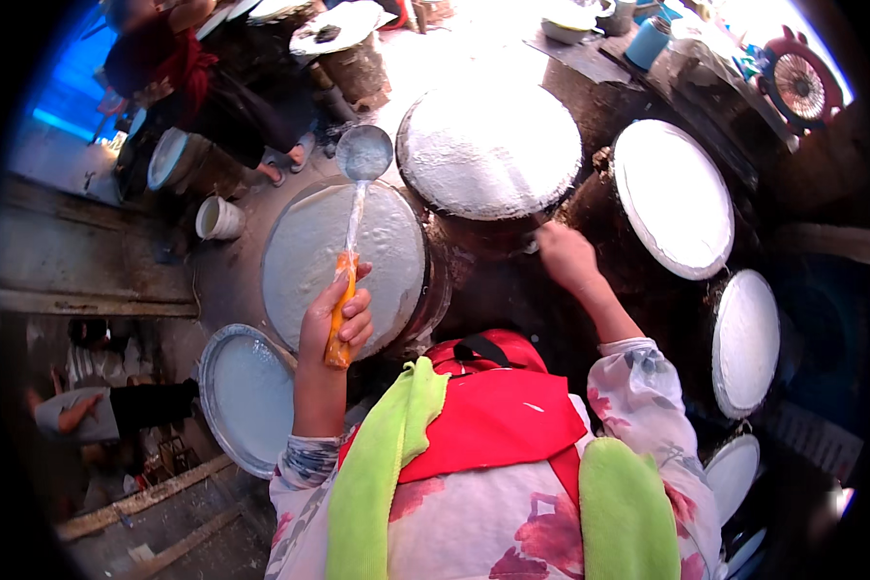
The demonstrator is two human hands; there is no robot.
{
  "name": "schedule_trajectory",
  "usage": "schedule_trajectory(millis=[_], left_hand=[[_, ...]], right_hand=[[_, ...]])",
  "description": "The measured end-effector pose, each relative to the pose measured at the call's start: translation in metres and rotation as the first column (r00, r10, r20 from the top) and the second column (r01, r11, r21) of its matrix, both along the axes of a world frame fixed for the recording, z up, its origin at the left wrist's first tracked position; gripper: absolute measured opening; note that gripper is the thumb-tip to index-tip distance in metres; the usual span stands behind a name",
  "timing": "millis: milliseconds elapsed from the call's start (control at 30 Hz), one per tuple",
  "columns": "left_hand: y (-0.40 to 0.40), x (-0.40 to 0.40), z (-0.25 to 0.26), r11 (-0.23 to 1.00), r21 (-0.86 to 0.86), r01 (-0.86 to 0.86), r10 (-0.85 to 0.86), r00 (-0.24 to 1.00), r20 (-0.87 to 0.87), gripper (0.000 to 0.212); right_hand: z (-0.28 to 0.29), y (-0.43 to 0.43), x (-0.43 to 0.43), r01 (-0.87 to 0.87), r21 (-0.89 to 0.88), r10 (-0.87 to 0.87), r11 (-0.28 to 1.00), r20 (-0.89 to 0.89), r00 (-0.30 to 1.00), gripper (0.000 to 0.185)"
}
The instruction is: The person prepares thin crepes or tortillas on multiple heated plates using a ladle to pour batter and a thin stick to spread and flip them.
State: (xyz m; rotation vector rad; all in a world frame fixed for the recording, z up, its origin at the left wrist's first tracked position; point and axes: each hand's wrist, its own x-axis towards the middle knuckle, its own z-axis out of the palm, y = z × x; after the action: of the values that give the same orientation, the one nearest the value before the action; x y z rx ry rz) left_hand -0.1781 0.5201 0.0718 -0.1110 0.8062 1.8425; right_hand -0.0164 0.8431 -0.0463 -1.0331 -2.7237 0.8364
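Observation:
My left hand (pixel 317 319) grips the orange handle of a metal ladle (pixel 365 156), its bowl pointing away from me. Whitish liquid coats the ladle's shaft. Below it lies a large round pan (pixel 297 261) covered with a pale, wet-looking layer. My right hand (pixel 569 252) is curled near the front rim of a second round pan (pixel 489 152), which bears a bright white, slightly rough layer. Blur hides whether those fingers hold anything. Beside my left forearm stands a wide metal basin (pixel 243 395) of milky liquid.
More white-topped round pans (pixel 674 199) curve along my right. A white bucket (pixel 220 219) stands on the floor at left. One person (pixel 188 87) stands at upper left, another (pixel 90 415) at lower left. A blue flask (pixel 648 43) and a fan (pixel 800 85) are at upper right.

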Motion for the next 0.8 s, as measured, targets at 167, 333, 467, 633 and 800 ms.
schedule_trajectory(millis=[167, 333, 467, 633, 800], left_hand=[[-0.017, 0.007, -0.002, 0.997, -0.024, 0.075, -0.076, 0.997, -0.018, 0.034], [-0.025, 0.01, 0.001, 0.984, -0.035, 0.177, -0.178, 0.984, -0.03, 0.033], [-0.025, 0.016, 0.003, 0.964, -0.03, 0.266, -0.267, 0.963, -0.033, 0.033], [-0.017, 0.031, -0.013, 0.904, 0.015, 0.426, -0.426, 0.904, -0.029, 0.033], [-0.007, 0.058, -0.017, 0.848, 0.001, 0.531, -0.53, 0.847, 0.033, 0.03]], right_hand=[[-0.058, -0.032, 0.057, 0.24, 0.145, -0.258, 0.96, 0.119, 0.959, 0.03], [-0.046, -0.135, 0.064, -0.161, -0.053, 0.166, 0.986, 0.123, 0.978, 0.025], [-0.057, -0.123, 0.086, 0.335, -0.028, -0.336, 0.942, -0.036, 0.941, 0.029], [-0.024, -0.183, 0.129, -0.034, -0.066, 0.044, 0.997, 0.156, 0.987, 0.032], [-0.044, -0.21, 0.175, 0.464, -0.126, -0.455, 0.877, 0.097, 0.885, 0.034]])
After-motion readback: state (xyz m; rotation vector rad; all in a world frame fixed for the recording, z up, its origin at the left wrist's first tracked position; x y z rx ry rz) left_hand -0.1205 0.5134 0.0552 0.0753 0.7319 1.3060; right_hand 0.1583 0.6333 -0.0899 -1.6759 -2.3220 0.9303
